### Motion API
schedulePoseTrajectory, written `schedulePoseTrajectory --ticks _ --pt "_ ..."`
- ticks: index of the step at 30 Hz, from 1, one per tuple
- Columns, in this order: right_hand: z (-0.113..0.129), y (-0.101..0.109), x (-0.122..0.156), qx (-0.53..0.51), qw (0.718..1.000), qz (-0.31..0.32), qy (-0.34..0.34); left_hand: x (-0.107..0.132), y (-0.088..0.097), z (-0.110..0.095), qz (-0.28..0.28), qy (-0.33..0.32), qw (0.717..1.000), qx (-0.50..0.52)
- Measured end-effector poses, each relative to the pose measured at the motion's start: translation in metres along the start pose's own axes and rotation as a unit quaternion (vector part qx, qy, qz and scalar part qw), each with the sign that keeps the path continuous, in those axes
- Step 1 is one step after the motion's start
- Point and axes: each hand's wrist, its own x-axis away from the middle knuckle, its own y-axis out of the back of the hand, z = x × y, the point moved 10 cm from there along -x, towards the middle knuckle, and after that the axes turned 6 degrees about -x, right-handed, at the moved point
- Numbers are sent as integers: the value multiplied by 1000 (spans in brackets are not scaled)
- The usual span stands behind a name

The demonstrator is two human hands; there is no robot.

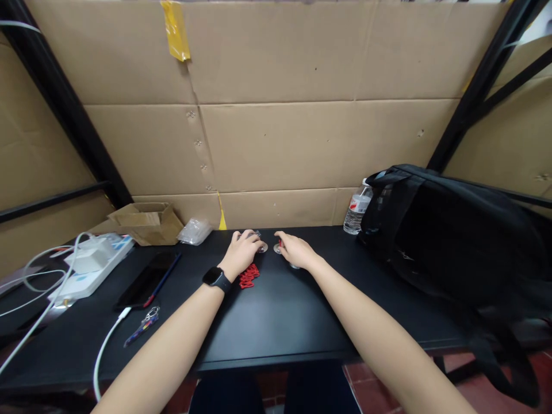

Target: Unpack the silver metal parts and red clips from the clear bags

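Observation:
My left hand [242, 251], with a black watch on its wrist, rests low over the black table. Its fingers are curled over a small dark thing, mostly hidden beneath them. A clear round disc [263, 247], perhaps a suction cup, lies at its fingertips. My right hand [296, 251] is closed, thumb and index finger together around a small red piece [281, 243]. Close to those fingertips is another clear disc [276, 249]. Part of a further pale round thing [295, 266] shows under the right palm. Several red loop-shaped pieces [249, 277] lie in a pile by my left wrist.
On the left are a power strip [81, 279] with white cables, a phone [149, 280], a keyring [144, 324], an open cardboard box [149, 223] and a clear plastic bag [195, 231]. A water bottle [357, 210] and black backpack [448, 247] stand right. Cardboard [276, 144] walls the back.

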Motion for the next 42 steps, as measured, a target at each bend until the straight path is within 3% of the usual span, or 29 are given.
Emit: schedulePoseTrajectory --ticks 8,20,26,30,33,37,42 --pt "-10 -5 -3 31 999 16 -29 -4 -12 11 5 12 999 46" --pt "-14 1 -5 30 999 17 -38 -3 1 26 2 102 988 119" --pt "-8 16 -8 -109 992 -59 -8 -2 8 35 -3 144 975 167" --pt "0 25 -9 -279 953 -118 19 -3 13 31 -28 155 958 240" --pt "5 23 -9 -382 912 -147 13 -4 12 29 -61 171 925 334" --pt "6 4 -8 -526 841 -123 -38 -3 9 31 -93 192 887 410" --pt "11 0 -4 -629 768 -99 -65 -1 15 33 -102 202 891 393"
